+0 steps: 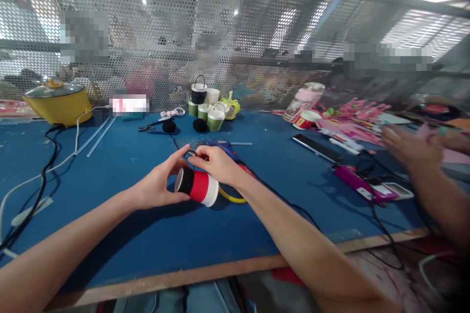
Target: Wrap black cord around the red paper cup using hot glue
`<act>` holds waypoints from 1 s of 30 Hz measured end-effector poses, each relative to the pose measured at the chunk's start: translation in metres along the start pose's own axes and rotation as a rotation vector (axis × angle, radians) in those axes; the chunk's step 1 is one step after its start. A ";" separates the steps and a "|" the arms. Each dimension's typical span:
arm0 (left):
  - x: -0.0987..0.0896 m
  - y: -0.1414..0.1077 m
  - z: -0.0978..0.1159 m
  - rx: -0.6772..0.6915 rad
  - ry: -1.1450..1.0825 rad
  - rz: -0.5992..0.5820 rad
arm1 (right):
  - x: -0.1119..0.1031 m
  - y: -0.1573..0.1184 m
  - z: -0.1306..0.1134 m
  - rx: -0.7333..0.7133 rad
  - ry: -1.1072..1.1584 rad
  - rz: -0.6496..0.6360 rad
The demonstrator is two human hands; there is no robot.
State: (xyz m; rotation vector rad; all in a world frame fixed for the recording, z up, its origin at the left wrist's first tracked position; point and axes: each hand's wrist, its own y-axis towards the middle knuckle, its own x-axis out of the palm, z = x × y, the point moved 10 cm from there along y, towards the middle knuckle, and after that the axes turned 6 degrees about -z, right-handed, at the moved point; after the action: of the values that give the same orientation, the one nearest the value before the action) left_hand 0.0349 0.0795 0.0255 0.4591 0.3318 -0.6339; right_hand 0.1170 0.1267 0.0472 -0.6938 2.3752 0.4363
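A small paper cup point(200, 187) with black, red and white bands lies tilted on its side in my left hand point(156, 187), the black end toward the palm. The thumb is under it and the fingers are above. My right hand point(216, 162) is closed in a pinch over the top of the cup, on a thin dark wire point(191, 153) that curves up near my left fingertips. Just behind that hand lies a blue glue gun point(222, 145), partly covered. A yellow curved piece point(231, 197) shows beyond the cup, under my right forearm.
Small green, white and black cups point(215, 120) stand at the back, near black balls point(169, 126) and pliers point(147, 127). A yellow pot point(58, 105) sits at left. At right are a phone point(316, 148), a purple power strip point(362, 183), cables and another person's hands point(413, 149).
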 end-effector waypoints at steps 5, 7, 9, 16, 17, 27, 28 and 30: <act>0.000 -0.001 0.004 0.007 0.089 -0.016 | 0.008 0.000 0.004 0.022 -0.041 -0.046; 0.001 -0.002 0.005 0.012 0.093 -0.022 | 0.009 0.000 0.004 0.033 -0.061 -0.054; 0.001 -0.002 0.006 0.018 0.094 -0.023 | 0.010 -0.001 0.004 0.050 -0.086 -0.058; 0.000 -0.001 0.008 0.029 0.126 -0.031 | 0.015 -0.003 0.005 0.078 -0.140 -0.111; 0.000 -0.001 0.007 0.023 0.136 -0.032 | 0.015 -0.004 0.005 0.076 -0.148 -0.106; -0.002 0.000 -0.002 -0.055 0.125 -0.018 | 0.010 -0.010 0.001 0.103 -0.191 -0.037; -0.002 0.000 -0.004 -0.079 0.100 -0.010 | 0.010 -0.010 -0.001 0.096 -0.203 -0.031; -0.002 0.000 -0.008 -0.148 0.027 0.021 | 0.010 -0.010 -0.006 0.079 -0.252 -0.006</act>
State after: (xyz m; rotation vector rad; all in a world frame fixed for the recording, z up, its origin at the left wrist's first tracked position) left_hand 0.0320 0.0848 0.0192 0.3289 0.3966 -0.5789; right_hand 0.1133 0.1117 0.0438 -0.5744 2.1405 0.3992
